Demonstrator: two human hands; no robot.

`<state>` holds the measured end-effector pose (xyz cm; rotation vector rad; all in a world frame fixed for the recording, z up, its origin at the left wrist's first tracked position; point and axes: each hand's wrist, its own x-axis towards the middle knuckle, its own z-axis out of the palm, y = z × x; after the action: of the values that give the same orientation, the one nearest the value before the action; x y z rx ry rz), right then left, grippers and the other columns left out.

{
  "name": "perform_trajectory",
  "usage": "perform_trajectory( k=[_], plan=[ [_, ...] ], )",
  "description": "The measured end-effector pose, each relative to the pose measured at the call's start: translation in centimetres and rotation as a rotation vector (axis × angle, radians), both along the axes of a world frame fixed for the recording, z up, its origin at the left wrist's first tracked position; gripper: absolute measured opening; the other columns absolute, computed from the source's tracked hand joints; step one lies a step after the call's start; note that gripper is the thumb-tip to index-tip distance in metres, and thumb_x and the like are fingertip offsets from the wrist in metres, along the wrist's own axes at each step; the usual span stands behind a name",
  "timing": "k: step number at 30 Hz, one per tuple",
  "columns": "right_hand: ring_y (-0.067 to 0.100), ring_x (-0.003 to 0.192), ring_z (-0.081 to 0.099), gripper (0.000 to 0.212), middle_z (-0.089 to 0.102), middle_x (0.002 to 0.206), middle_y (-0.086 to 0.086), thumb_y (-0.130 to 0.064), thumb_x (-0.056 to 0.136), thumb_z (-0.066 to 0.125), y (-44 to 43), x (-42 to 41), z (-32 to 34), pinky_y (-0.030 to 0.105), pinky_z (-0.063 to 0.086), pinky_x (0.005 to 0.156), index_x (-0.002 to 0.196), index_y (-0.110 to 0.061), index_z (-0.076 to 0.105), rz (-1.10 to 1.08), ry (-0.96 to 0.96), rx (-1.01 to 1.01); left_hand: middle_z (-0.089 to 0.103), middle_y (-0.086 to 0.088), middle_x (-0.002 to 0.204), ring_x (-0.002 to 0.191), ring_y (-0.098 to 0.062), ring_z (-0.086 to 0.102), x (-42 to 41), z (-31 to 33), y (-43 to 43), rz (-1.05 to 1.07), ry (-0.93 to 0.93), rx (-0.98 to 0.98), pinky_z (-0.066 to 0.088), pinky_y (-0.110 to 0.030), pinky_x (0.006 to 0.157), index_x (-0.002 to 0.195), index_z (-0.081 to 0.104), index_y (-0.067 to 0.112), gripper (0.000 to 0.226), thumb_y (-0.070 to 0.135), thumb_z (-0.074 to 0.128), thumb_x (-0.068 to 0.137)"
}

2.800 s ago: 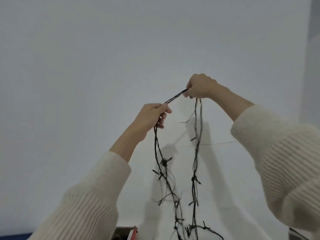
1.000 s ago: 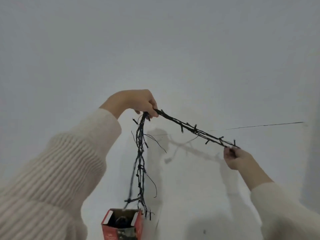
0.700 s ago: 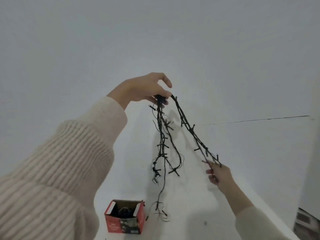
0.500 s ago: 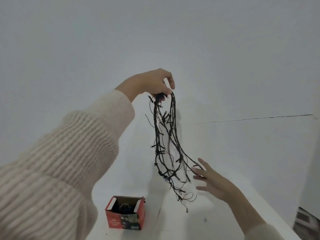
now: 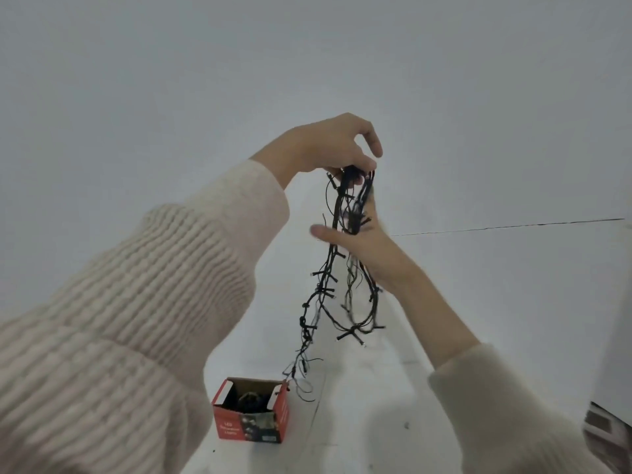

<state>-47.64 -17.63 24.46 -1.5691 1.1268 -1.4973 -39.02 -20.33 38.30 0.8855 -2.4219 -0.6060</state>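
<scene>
Hanging down the centre of the frame: light string [image 5: 324, 289], black twisted wire with short stubby bulb holders sticking out sideways along its length and thin loose wire ends curling off here and there. Gathered into several loops at the top, bunched just right of centre. One long strand dropping lower and to the left, tail reaching the counter [image 5: 376, 425] just beside the upper right corner of the box [image 5: 251, 417]. Shorter loop right of it, bottoming out in mid-air, partly blurred.

Left hand [image 5: 325, 145]: raised above frame centre, back toward the camera, wrist bent down. Thumb and fingertips pinching the bunched top of the loops, one finger crooked above the pinch. Left sleeve [image 5: 136, 302], cream ribbed knit, filling the lower left of the frame.

Right hand [image 5: 355, 236]: directly under the left, palm turned up, thumb stretched out to the left. Fingers straight and unclenched, pointing up behind the strands, wire lying across palm and fingers. Forearm slanting toward the lower right into the right sleeve [image 5: 496, 405], same cream knit.

Box: small, red cardboard, top flaps open, dark contents inside, "LED" printed on the front face. Standing on the white counter at bottom centre, well below both hands.
</scene>
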Motion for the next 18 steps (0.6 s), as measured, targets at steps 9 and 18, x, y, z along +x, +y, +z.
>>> perform_trajectory(
  k=[9,18],
  plan=[
    [0.013,0.039,0.048,0.031,0.054,0.045,0.000,-0.030,0.090,0.056,-2.1,-0.2,-6.2,0.026,0.047,0.055,0.066,-0.013,0.066,-0.182,0.117,0.216,0.060,-0.013,0.076,0.059,-0.018,0.063,6.2,-1.4,-1.2,0.128,0.395,0.197,0.060,-0.034,0.065,0.106,0.048,0.009,0.024,-0.003,0.058,0.088],
    [0.024,0.058,0.050,0.030,0.062,0.066,0.011,-0.023,0.090,0.052,-2.0,-3.6,-3.1,0.027,0.034,0.054,0.064,-0.011,0.055,-0.483,0.752,0.095,0.067,-0.007,0.072,0.056,-0.012,0.065,14.1,-13.4,-3.0,0.368,0.864,0.661,0.060,-0.033,0.058,0.092,0.047,0.014,0.024,-0.006,0.059,0.085]
  ],
)
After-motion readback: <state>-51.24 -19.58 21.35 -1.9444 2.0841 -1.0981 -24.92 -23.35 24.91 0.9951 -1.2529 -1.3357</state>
